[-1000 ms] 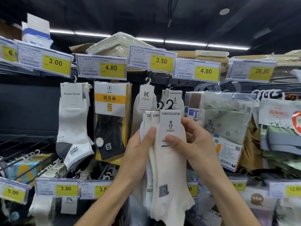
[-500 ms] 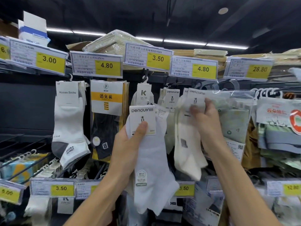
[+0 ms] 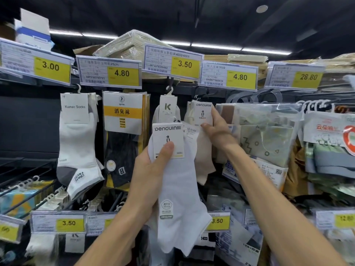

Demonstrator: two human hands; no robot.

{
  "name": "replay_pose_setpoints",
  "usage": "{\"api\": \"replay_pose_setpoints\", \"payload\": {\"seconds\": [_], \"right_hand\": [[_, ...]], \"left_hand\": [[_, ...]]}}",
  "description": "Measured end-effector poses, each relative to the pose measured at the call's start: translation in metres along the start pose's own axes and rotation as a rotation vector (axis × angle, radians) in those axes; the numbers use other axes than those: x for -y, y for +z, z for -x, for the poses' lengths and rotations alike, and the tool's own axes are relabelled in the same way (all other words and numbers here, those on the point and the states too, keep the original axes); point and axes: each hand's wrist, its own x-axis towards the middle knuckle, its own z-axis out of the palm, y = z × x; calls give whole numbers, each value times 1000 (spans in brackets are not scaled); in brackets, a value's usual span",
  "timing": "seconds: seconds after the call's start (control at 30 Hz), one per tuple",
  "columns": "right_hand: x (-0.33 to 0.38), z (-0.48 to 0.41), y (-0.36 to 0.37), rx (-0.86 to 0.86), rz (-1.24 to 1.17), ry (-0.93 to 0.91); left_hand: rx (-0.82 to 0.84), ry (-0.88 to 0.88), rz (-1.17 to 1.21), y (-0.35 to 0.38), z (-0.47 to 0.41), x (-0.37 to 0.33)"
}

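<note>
The left hand [image 3: 150, 169] grips the white socks [image 3: 178, 191] at centre, thumb pressed on their front. At 1 o'clock from them, the right hand [image 3: 218, 130] pinches the card [image 3: 202, 114] of the cream socks [image 3: 205, 166], below the 4.80 tag [image 3: 228, 75].

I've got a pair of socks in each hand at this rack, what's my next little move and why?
Probably hook the cream ankle socks under the yellow 4.80 price tag, then let go. Your right hand pinches their white card right up there; whether they hang yet is unclear. Your left hand grips the pale white ankle socks apart.
</note>
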Motion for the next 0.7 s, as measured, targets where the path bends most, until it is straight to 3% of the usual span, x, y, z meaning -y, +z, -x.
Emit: {"api": "replay_pose_setpoints", "payload": {"seconds": [0.1, 0.2, 0.27, 0.4, 0.53, 0.7], "right_hand": [[13, 24, 0, -206, 190, -29], [32, 80, 9, -396, -73, -348], [40, 114, 19, -311, -163, -434], [41, 138, 31, -110, -194, -293], [32, 134, 24, -40, -323, -215], [26, 131, 19, -16, -526, -246]], "left_hand": [[-2, 17, 8, -1, -1, 3], [-17, 42, 19, -2, -3, 7], [-24, 70, 9, 0, -3, 9], [-17, 84, -12, 2, -4, 10], [73, 43, 36, 0, -2, 11], [62, 67, 15, 1, -1, 9]]}}
